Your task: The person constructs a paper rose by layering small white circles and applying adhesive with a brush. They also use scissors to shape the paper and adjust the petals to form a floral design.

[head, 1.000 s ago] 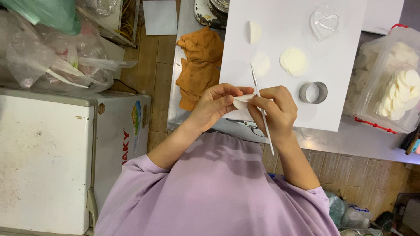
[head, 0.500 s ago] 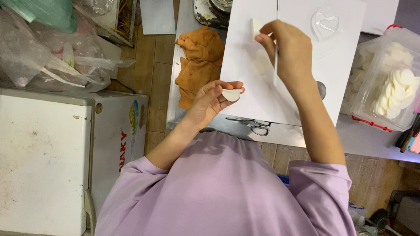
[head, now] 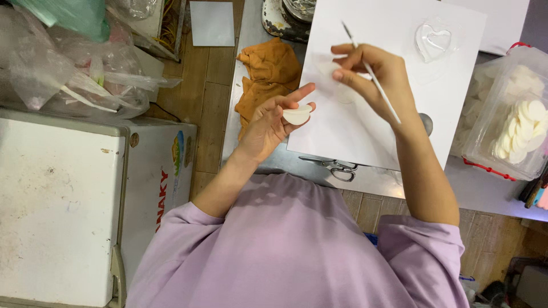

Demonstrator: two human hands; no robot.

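Note:
My left hand (head: 273,117) holds a small white folded disc (head: 297,114) between thumb and fingers, just off the left edge of a white board (head: 365,131). My right hand (head: 374,73) is raised over the board and grips a thin white stick (head: 371,74) that slants from upper left to lower right. A clear heart-shaped mould (head: 434,40) lies on the board beyond my right hand.
An orange cloth (head: 265,74) lies on the metal table left of the board. Scissors (head: 337,167) rest at the table's near edge. A clear tub (head: 511,125) of white discs stands at right. A white chest (head: 63,199) and plastic bags (head: 68,63) are at left.
My hands have parted. The right hand rose with the stick from the disc out over the board. The left hand keeps the disc, and scissors now show at the table edge.

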